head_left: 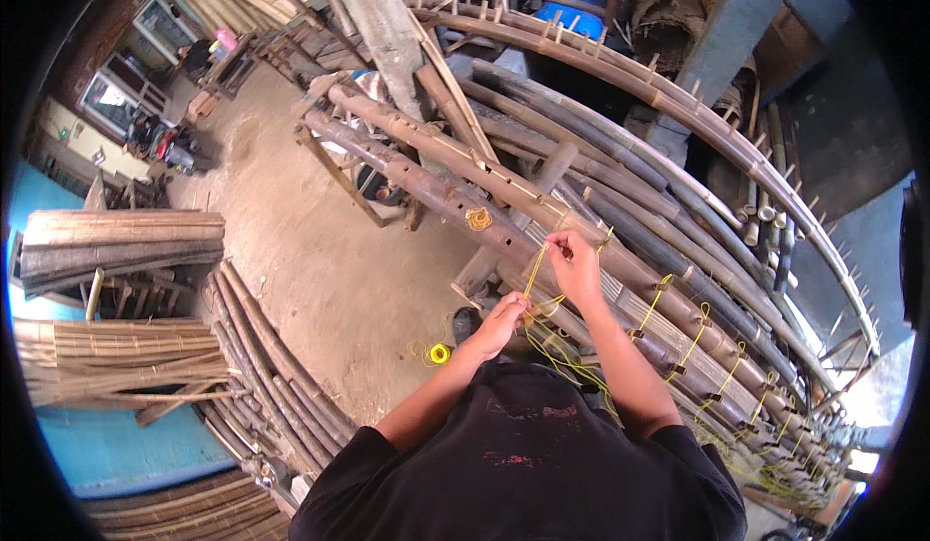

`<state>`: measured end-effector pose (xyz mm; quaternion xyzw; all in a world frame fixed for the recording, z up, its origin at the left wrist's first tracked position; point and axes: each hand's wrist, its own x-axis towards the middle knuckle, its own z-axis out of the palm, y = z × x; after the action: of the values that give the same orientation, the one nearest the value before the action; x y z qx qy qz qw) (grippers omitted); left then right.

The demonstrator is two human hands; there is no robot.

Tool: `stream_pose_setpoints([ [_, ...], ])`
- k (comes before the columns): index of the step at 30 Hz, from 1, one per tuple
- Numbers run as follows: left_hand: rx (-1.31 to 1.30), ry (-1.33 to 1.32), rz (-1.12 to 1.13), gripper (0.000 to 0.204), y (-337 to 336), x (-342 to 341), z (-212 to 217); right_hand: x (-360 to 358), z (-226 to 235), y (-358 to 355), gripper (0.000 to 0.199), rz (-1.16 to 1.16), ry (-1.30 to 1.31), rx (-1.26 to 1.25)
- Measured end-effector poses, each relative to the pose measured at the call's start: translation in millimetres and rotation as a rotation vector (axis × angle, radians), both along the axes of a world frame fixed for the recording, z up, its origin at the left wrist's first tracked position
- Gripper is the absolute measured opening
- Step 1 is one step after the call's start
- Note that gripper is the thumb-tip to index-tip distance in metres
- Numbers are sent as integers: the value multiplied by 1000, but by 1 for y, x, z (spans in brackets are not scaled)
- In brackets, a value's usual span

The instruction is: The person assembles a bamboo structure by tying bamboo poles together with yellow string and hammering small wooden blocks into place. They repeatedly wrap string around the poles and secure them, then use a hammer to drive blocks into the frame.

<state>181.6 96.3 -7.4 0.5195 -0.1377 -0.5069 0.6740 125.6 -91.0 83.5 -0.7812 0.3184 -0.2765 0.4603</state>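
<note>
Yellow string runs between my two hands, pulled fairly straight. My left hand is closed on its lower end, near my body. Further up and to the right, my right hand pinches the upper end, over the gap between two long bamboo poles. The near brown pole has square holes along it, and the far pole lies parallel. Thin slats lie between them. Yellow string loops cross both poles to the right. A small golden coil of cord rests on the near pole.
A yellow string roll sits on the floor by my shoe. Dark bamboo poles are stacked beyond. A curved pegged bamboo pole spans the far right. Rolled bamboo mats and more poles are at left.
</note>
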Motion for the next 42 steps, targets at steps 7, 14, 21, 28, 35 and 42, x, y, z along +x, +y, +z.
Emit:
stream_pose_setpoints([
  [7,-89,-135,-226,22,-4,73,52,62,-12,-62,10,-161,-45,173],
  [14,-24,-719,-429,19,-28,138,60,98,-60,-97,15,-390,66,187],
  [21,-43,-827,-615,19,-31,172,52,112,-60,-81,14,-568,240,176],
  [28,-162,-1001,-708,20,-35,196,36,117,-71,-87,15,-550,325,62],
  [35,-116,-944,-194,24,-87,293,105,88,-86,-90,16,-452,27,230],
  [42,-47,-995,-492,43,-146,368,34,98,-72,-78,13,-514,154,124],
])
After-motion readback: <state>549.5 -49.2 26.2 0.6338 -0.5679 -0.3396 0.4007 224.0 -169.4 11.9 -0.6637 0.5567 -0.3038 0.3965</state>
